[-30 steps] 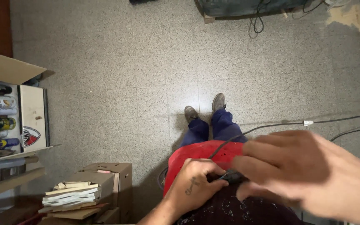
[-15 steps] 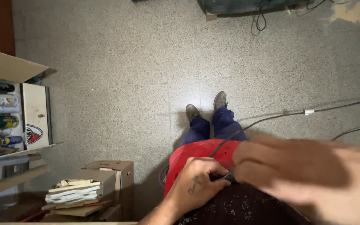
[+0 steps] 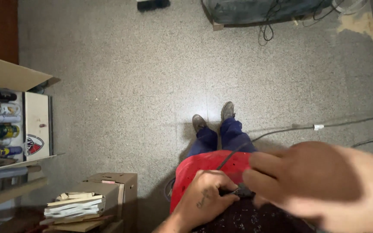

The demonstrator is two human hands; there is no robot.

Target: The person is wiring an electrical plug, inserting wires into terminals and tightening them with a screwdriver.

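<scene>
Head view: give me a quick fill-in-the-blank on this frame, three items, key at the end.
1. Both hands meet on a small ___ object with a cable.
2. The left hand rests against a ___ shirt.
3. The cardboard box near the left hand carries a stack of ___.

Missing words: dark; red; papers

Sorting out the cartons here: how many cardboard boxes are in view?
2. One open box holding spray cans sits on the shelf at far left; a smaller box stands on the floor lower left, behind stacked papers. Others may be hidden off-frame.
</scene>
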